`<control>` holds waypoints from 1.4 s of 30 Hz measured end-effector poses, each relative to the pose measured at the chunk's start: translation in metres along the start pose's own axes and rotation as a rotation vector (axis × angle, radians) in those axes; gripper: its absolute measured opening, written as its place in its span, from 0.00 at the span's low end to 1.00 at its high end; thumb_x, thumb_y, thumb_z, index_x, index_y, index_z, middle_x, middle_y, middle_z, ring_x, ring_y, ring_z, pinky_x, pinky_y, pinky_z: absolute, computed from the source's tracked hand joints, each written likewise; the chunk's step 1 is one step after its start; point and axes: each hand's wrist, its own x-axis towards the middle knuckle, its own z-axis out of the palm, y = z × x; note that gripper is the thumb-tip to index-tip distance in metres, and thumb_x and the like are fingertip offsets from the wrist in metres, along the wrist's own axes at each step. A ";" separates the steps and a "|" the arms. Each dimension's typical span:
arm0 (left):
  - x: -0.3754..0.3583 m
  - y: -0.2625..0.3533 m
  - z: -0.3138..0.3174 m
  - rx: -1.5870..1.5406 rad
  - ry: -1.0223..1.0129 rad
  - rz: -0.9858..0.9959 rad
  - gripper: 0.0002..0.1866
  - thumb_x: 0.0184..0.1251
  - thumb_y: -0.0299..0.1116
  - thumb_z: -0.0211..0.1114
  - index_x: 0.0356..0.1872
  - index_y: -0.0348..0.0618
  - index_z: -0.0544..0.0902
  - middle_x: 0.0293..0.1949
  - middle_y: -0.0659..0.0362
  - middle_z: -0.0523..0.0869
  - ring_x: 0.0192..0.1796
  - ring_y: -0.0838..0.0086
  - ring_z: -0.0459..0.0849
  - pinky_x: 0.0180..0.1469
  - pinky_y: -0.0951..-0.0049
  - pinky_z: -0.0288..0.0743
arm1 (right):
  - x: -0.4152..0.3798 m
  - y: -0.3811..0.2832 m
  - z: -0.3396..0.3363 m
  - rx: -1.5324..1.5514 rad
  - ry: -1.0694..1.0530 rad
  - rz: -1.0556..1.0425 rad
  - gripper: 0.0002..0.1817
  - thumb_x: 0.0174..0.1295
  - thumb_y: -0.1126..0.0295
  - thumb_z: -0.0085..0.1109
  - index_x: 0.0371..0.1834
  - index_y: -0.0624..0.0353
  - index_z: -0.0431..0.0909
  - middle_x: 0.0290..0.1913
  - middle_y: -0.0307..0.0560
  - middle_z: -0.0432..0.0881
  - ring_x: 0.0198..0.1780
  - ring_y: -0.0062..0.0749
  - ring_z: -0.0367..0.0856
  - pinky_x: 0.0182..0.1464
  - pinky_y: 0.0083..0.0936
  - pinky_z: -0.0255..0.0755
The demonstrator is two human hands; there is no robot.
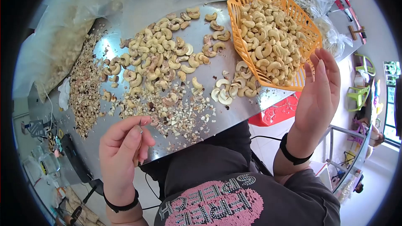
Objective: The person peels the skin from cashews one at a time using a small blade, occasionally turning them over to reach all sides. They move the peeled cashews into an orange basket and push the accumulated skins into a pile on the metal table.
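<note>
My left hand point(124, 144) is closed in a pinch over the near edge of the metal table, beside the heap of nut crumbs. Between its thumb and fingers is a small pointed metal tool point(140, 123), mostly hidden by the fingers. My right hand point(319, 86) is raised at the near right corner of an orange plastic basket point(239, 42), fingers extended and no nut visible in them. Whole peeled cashews point(272, 42) fill the basket. Cashews with patches of brown skin point(157, 50) lie in a loose pile on the table.
White nut crumbs point(180, 119) spread in front of the pile. Brown skins and bits point(83, 83) form a long heap at the left. Cashew halves point(224, 94) lie beside the basket. Bulging plastic bags point(63, 54) line the back and left. A red stool point(276, 111) stands below.
</note>
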 end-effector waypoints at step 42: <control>-0.058 -0.067 -0.059 -0.338 0.359 0.008 0.13 0.67 0.34 0.45 0.43 0.36 0.72 0.22 0.64 0.73 0.18 0.87 0.66 0.18 0.88 0.59 | -0.103 0.013 0.022 -0.062 -0.901 0.563 0.07 0.55 0.73 0.56 0.35 0.63 0.73 0.32 0.36 0.76 0.33 0.15 0.73 0.39 0.13 0.67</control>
